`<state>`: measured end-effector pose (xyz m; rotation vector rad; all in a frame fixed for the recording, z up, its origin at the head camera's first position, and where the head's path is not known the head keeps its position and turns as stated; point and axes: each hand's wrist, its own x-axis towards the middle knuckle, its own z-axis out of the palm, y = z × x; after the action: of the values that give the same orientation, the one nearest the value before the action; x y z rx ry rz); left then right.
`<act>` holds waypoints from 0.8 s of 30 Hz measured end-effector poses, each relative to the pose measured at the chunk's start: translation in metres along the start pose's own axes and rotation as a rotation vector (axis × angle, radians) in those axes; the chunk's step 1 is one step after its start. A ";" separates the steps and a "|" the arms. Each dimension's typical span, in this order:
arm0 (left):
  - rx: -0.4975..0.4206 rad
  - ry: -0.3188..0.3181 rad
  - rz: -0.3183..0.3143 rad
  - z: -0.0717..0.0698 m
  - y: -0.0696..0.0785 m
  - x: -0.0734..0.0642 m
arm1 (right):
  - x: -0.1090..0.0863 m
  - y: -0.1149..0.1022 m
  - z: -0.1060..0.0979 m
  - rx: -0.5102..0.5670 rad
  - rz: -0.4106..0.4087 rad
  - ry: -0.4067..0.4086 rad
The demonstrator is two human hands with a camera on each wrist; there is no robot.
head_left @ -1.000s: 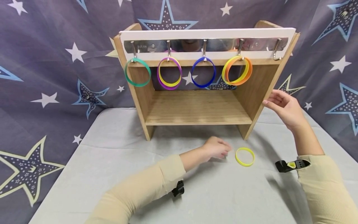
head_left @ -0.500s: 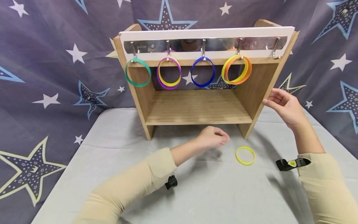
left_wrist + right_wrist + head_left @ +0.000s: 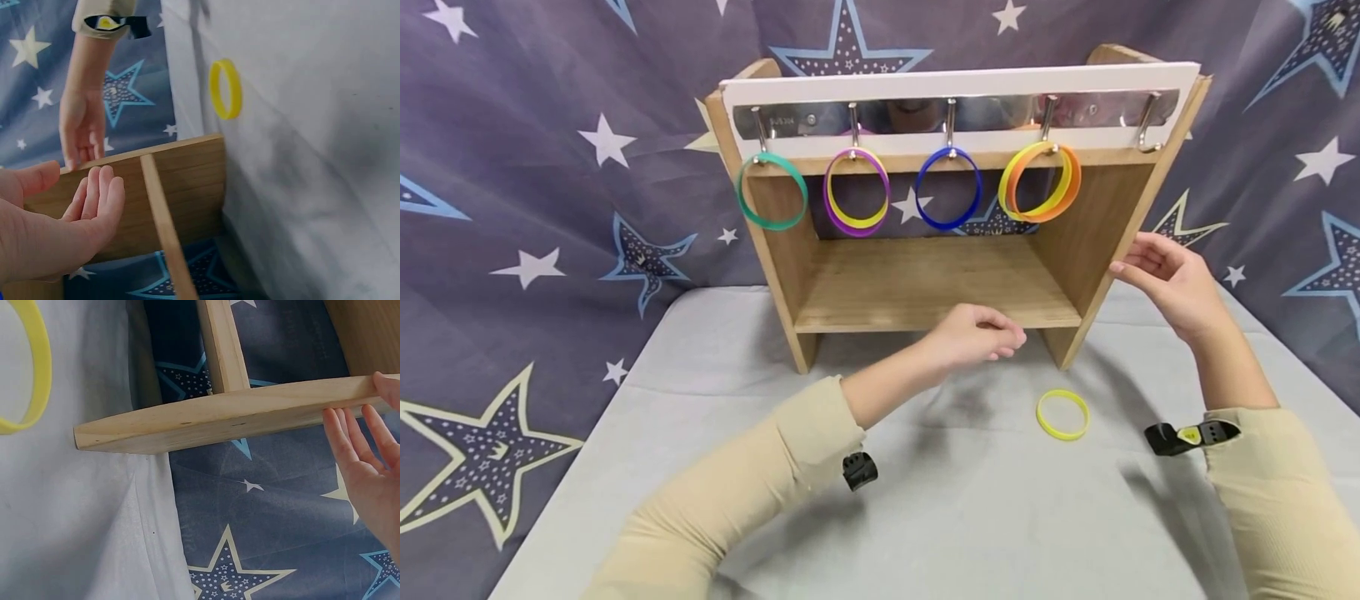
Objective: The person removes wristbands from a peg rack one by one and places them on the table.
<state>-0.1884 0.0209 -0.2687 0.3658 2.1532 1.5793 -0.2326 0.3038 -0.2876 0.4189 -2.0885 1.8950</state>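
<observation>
My left hand [image 3: 970,337] hovers in front of the wooden shelf unit's [image 3: 910,279] lower board, fingers loosely bent and holding nothing. My right hand [image 3: 1183,287] holds the unit's right side panel [image 3: 231,412], thumb at its front edge and fingers against its outer face. A yellow silicone wristband [image 3: 1063,436] lies flat on the table, to the right of and below the left hand. Bands hang from the hooks above: a green one [image 3: 775,226], a purple one [image 3: 828,192] with a yellow one, a blue one [image 3: 950,226], and an orange one [image 3: 1075,179] with another yellow.
A metal hook rail [image 3: 880,117] on a white strip runs across the unit's top front. Its rightmost hook [image 3: 1147,125] carries no band. Grey cloth covers the table [image 3: 985,517]. A star-patterned curtain [image 3: 550,208] stands behind and at both sides.
My left hand has risen away from the yellow wristband on the table, up and slightly left, to the lower board's front. The right hand stays at the side panel.
</observation>
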 end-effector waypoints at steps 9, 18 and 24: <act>-0.013 0.025 0.060 -0.014 0.021 -0.009 | 0.004 -0.001 0.001 -0.019 0.000 0.005; -0.090 0.018 0.124 -0.020 0.037 -0.017 | 0.002 0.001 -0.001 -0.005 -0.005 0.001; -0.064 0.080 0.169 -0.023 0.050 -0.021 | 0.002 0.001 0.000 -0.017 0.001 0.006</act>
<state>-0.1843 0.0076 -0.2118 0.4826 2.1746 1.7784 -0.2350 0.3041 -0.2872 0.4075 -2.0999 1.8748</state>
